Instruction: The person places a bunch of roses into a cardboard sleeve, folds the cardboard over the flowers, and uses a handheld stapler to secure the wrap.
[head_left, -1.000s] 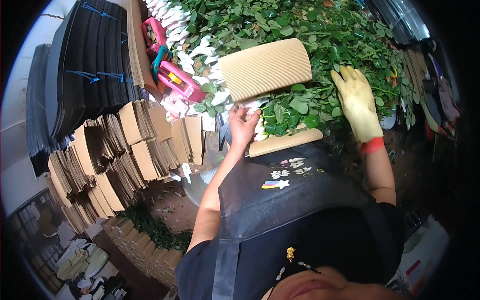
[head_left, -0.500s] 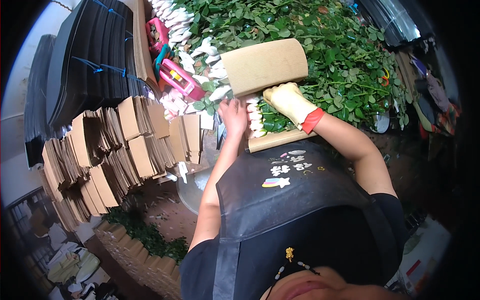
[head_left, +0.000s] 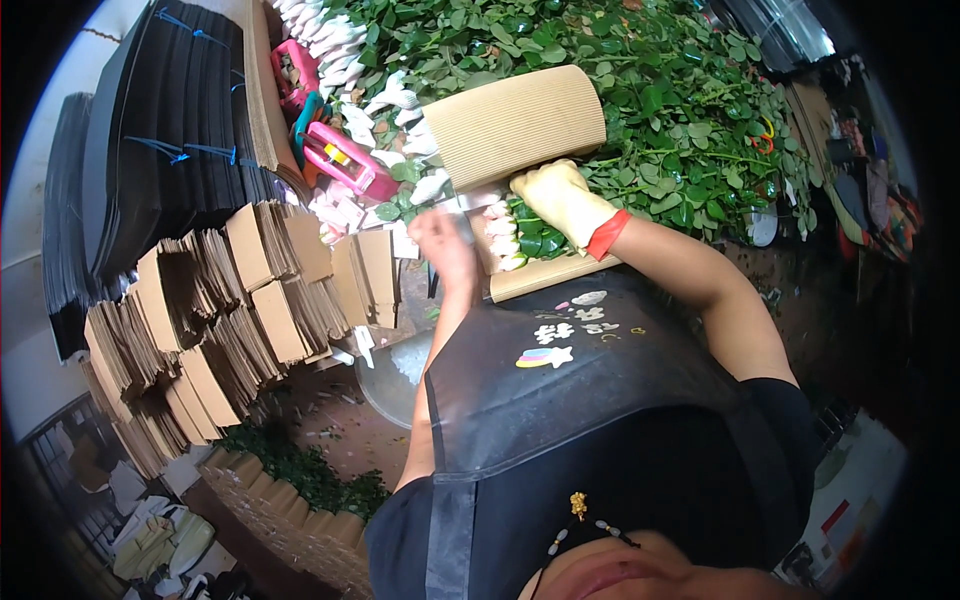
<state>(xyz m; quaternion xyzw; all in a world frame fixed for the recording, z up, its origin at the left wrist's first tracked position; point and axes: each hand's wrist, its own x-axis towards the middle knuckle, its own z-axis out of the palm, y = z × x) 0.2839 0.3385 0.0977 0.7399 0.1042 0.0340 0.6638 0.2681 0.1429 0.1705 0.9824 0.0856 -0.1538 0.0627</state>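
Note:
A row of pale pink and white rose heads (head_left: 500, 235) with green leaves lies on a sheet of corrugated cardboard. The sheet's near edge (head_left: 555, 278) curls up against my apron, and its far flap (head_left: 515, 125) arches over beyond the flowers. My right hand (head_left: 565, 200), in a yellow rubber glove with a red cuff, is closed at the far flap's lower edge, over the leaves. Its fingertips are hidden, so I cannot make out what they grip. Left of the rose heads is my bare left hand (head_left: 445, 245), its fingers smeared by motion.
Leafy stems (head_left: 680, 130) cover the table's far side, with white-netted flower heads (head_left: 325, 45) along their left. Pink tape dispensers (head_left: 350, 165) stand left of the flap. Folded brown cardboard (head_left: 255, 245) and tall black sheets (head_left: 160, 140) are stacked at the left.
My left hand has moved a little left, away from the rose heads, and is now blurred. The right hand stays at the flap's edge; the whole view has shifted slightly.

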